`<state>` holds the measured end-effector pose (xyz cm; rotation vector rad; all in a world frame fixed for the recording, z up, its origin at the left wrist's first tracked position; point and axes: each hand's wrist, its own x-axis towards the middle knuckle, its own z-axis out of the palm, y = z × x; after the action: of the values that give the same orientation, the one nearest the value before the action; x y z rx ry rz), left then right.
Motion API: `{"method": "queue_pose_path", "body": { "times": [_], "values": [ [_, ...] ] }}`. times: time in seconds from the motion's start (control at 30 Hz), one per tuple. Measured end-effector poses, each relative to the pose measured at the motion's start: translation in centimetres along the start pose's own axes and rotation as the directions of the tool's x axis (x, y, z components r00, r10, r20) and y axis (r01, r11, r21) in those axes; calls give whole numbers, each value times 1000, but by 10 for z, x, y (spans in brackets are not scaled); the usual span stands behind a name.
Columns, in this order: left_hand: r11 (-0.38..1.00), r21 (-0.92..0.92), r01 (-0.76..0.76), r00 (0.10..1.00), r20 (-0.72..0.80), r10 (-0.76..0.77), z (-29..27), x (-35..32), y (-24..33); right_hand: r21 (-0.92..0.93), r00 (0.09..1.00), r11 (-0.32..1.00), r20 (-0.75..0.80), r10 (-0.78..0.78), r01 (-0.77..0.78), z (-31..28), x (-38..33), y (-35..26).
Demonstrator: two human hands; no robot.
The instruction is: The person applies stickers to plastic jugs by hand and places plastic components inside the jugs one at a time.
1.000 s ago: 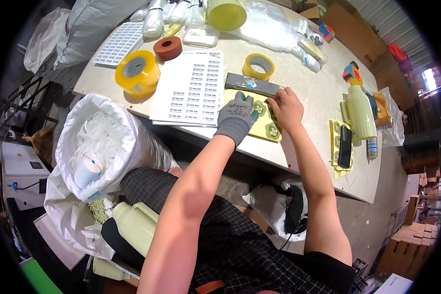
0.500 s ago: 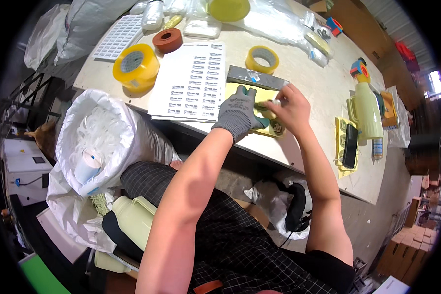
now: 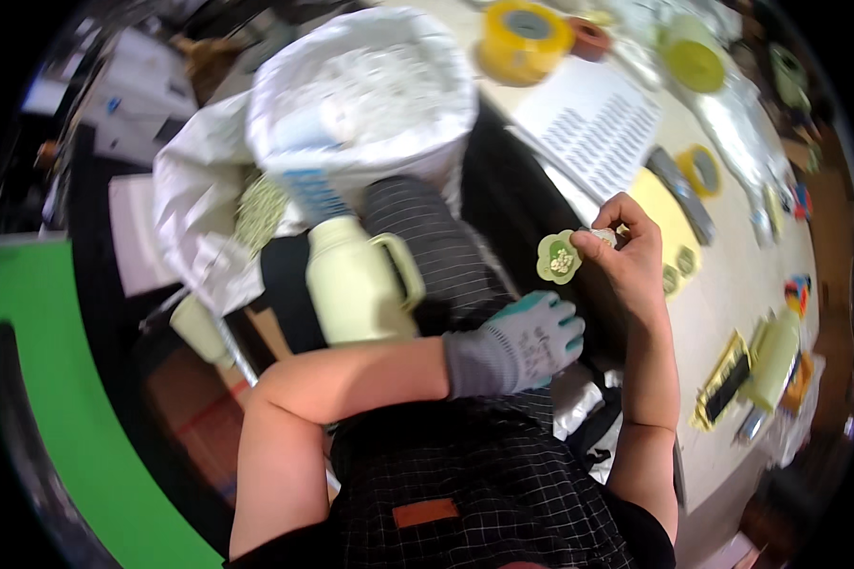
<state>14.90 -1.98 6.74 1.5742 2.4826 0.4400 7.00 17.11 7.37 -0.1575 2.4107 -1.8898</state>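
Apron (image 3: 503, 493): black cloth, thin white grid, flat orange-brown patch (image 3: 425, 513).
Left hand (image 3: 538, 341): knit glove, grey with teal coating, just beyond the apron. Fingers loosely bent; palm's hidden from me, can't tell if it grips anything.
Right hand (image 3: 633, 251): bare, raised at the table's near edge, thumb and fingertips pinched on the sticker (image 3: 554, 272).
Sticker spec: thin, scalloped flower outline, pale green, darker green middle, cream blossom print. Sticks out left of the fingertips, apart from the glove.
Jug (image 3: 346, 275): pale green, smooth, round shoulder, loop handle, left side.
Sack (image 3: 268, 104): white, wrinkled, wide round mouth, beyond the jug; translucent loops (image 3: 399, 76) inside, blurred.
Table (image 3: 731, 275): pale, flat, right side.
Yellow sheet (image 3: 674, 213): flat, beside the right hand, two green flowers at its right end.
Grey bar (image 3: 683, 194): long, straight-edged, along the sheet's far side.
Tape roll (image 3: 690, 173): yellow ring, beyond the bar.
Plastic film (image 3: 735, 142): clear, crinkled, farther back.
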Motion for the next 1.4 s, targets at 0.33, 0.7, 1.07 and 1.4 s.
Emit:
{"method": "queue_pose_path", "body": {
  "times": [0.33, 0.7, 1.07, 1.4],
  "values": [
    [626, -171, 760, 398, -639, -658, 54, -231, 50, -316, 793, 938, 603, 81, 145, 199, 29, -48],
    [574, -281, 770, 265, -677, -687, 103, -238, 47, -494, 706, 812, 692, 151, 310, 260, 24, -53],
    [441, -215, 872, 289, -502, -815, 97, -236, 50, -619, 843, 579, 457, -283, 530, 245, 20, -25],
    [600, -361, 714, 170, -742, -649, 63, -237, 42, -124, 620, 853, 740, -261, 507, 201, -66, -37]
  ]
}}
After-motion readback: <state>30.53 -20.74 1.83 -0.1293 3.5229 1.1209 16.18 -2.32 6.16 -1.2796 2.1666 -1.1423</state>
